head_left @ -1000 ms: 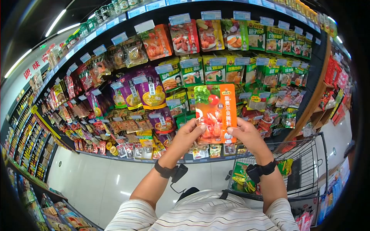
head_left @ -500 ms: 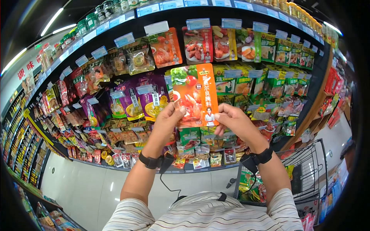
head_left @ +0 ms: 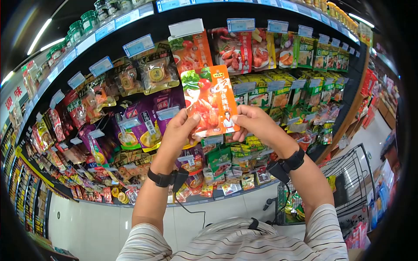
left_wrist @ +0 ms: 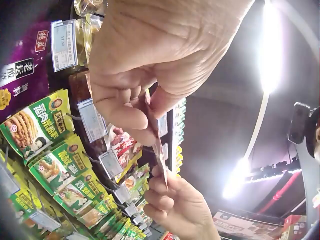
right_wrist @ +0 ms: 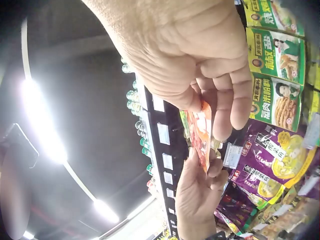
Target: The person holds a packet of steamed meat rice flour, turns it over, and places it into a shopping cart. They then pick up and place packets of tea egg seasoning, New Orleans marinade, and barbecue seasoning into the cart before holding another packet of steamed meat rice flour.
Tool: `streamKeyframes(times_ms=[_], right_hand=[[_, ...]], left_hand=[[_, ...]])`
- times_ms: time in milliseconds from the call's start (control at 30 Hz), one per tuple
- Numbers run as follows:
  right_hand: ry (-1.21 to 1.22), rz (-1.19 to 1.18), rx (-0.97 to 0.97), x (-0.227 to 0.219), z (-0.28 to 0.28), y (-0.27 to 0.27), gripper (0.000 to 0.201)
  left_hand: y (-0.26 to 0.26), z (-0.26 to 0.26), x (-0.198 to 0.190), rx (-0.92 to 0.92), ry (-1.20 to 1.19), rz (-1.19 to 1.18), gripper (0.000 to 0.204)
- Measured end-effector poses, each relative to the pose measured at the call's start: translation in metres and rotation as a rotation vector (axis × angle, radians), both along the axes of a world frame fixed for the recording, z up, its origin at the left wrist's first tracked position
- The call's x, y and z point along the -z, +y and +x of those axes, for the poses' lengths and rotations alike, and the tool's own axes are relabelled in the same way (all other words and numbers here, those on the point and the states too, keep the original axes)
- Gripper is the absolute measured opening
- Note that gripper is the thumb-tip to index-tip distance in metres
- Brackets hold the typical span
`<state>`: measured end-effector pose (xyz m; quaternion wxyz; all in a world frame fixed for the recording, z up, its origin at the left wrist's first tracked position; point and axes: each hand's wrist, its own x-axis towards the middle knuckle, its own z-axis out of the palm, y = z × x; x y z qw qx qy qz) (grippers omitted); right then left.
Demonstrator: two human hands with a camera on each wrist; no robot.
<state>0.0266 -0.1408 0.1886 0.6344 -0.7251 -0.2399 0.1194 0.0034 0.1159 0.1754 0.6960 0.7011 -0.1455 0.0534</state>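
An orange seasoning packet (head_left: 210, 102) is held upright before the shelf, its printed front with red meat and vegetables facing the head camera. My left hand (head_left: 179, 128) pinches its lower left edge, thumb on the front and fingers behind. At the lower right edge my right hand (head_left: 254, 124) pinches it the same way. The left wrist view shows the packet (left_wrist: 159, 145) nearly edge-on between both hands. In the right wrist view its front (right_wrist: 200, 132) appears at a slant. Behind it hangs a similar orange packet (head_left: 190, 50).
Purple pouches (head_left: 146, 126) and green seasoning packets (head_left: 311, 87) hang in rows on the shelf. Price tags (head_left: 241, 25) stick out over them. A wire shopping cart (head_left: 348, 174) with several packets stands at the right. Jars (head_left: 89, 19) line the top shelf.
The packet and both hands have moved left and up in the head view, and the packet now overlaps the hanging orange one. The view has shifted closer to the shelf. Both hands keep their hold.
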Motion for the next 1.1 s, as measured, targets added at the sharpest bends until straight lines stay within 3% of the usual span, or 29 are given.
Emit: streamKeyframes(times_ms=[167,667,967,1100], right_hand=[[0.006,0.032,0.021,-0.002,0.015,0.008,0.019],[-0.001,0.027,0.066,-0.006,0.044,0.036,0.02],[-0.095,-0.067,0.105,-0.035,0.054,0.031,0.021],[-0.222,-0.055,0.145,-0.069,0.059,0.03,0.025]], left_hand=[[0.018,0.012,-0.007,0.042,-0.005,-0.091,0.024],[0.048,0.044,-0.003,0.008,-0.094,0.032,0.025],[0.052,0.054,-0.019,0.0,-0.112,0.008,0.024],[0.055,0.059,-0.025,0.008,-0.137,0.012,0.025]])
